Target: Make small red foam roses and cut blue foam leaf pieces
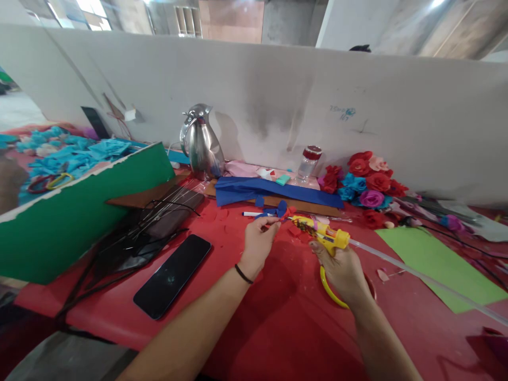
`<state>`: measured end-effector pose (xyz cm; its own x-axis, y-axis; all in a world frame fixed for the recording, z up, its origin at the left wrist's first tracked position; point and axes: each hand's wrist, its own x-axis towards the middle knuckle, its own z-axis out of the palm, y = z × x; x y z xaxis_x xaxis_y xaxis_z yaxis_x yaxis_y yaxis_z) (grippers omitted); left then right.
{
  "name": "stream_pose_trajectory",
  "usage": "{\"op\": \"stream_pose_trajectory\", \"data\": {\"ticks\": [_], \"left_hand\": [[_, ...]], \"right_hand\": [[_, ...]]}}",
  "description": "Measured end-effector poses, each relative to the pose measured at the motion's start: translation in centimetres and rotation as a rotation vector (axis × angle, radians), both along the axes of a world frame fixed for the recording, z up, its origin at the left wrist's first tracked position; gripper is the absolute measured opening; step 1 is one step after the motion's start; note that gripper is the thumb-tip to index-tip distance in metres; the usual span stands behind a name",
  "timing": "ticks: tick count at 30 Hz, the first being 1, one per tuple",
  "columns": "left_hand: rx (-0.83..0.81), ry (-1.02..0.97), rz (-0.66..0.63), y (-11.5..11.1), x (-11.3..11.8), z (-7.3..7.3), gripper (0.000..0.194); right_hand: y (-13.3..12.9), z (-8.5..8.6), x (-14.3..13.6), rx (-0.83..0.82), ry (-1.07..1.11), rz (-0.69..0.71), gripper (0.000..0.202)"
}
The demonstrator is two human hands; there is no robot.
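Standing to the left of the long blue paper strip [254,193] is an upright green panel [79,211]. A black rectangular phone [172,278] lies on my red-covered table [246,338], forward and left of the strip. A shiny steel jug [204,151] stands just beyond the strip's left end. Just in front of the strip, my left hand [257,241], with a thin black wristband [243,275], has thumb and fingertips drawn together; I cannot tell whether they pinch anything. Behind the strip's right part stands a clear jar [306,168] with a dark-red lid. In front of that part is the yellow plastic glue gun [324,230], grasped by its handle in my right hand [344,270], its tip near my left fingertips. Past the strip's right end sit red, blue, pink and purple paper flowers [379,181]; forward and right of it, a light-green paper sheet [440,264] lies beneath the gun's translucent glue stick [420,277].
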<state>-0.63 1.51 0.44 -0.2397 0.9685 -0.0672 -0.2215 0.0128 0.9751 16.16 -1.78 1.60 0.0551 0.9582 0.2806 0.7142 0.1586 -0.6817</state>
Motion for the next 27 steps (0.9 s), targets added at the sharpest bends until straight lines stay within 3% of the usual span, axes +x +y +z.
{"op": "stream_pose_trajectory", "data": {"ticks": [11, 27], "left_hand": [[-0.019, -0.007, -0.004, -0.10, -0.03, 0.25, 0.012], [0.034, 0.066, 0.006, 0.23, -0.06, -0.68, 0.019]], "right_hand": [[-0.14, -0.01, -0.03, 0.027, 0.013, -0.012, 0.038], [-0.03, -0.01, 0.15, 0.008, -0.013, 0.049, 0.037]]}}
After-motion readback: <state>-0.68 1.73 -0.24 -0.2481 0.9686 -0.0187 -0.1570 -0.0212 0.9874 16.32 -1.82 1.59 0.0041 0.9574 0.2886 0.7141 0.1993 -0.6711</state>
